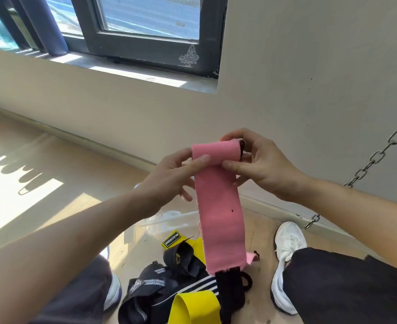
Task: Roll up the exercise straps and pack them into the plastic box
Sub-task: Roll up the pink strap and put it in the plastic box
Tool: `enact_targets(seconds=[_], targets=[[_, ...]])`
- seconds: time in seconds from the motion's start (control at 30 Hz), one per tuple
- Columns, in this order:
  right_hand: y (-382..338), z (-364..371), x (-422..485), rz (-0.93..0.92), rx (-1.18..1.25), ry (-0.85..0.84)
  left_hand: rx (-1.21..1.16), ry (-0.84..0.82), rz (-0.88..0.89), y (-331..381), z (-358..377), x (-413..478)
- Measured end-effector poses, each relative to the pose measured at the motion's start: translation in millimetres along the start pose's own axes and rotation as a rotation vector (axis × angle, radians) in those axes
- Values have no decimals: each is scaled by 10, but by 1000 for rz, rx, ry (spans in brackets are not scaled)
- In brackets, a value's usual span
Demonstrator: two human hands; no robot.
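Observation:
A wide pink strap [218, 206] hangs in front of me, its top end wound into a small roll held up at chest height. My left hand [176, 169] pinches the roll's left side, thumb lying across the front. My right hand [256, 160] grips the roll's right end, fingers curled over the top. The strap's lower end carries a black patch and loop [232, 284] near the floor. A clear plastic box [167, 220] lies on the floor behind the strap, partly hidden by my left forearm. Yellow straps [193, 307] and black straps [183, 256] lie in a heap between my feet.
Black fabric with white stripes [155, 291] sits in the heap. My white shoes [286, 260] flank it on a wooden floor. A metal chain [370, 160] hangs at the right by the wall. A window [146, 26] is above.

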State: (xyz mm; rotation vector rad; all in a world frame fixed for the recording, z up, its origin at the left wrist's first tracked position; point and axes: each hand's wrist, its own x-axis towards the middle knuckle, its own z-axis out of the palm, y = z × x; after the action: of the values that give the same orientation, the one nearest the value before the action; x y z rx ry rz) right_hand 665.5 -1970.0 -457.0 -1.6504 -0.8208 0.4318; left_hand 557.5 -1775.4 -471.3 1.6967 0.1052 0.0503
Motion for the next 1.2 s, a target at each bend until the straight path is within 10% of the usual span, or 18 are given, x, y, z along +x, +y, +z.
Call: enact_targets(seconds=[0.3,0.67,0.9,1.2], targets=[[-41,-13,11,338,84,-152,20,-10,135,-94,-47,-1],[-25,-37,-14,176,154,-59,-120,-213,-141,-108,-99,28],[32,-4,-30,44,-68,-65,-106,-52,-126,-78,-33,47],[-31,-16,-37,351,63,-190,-74,-35,23,-106,-76,13]])
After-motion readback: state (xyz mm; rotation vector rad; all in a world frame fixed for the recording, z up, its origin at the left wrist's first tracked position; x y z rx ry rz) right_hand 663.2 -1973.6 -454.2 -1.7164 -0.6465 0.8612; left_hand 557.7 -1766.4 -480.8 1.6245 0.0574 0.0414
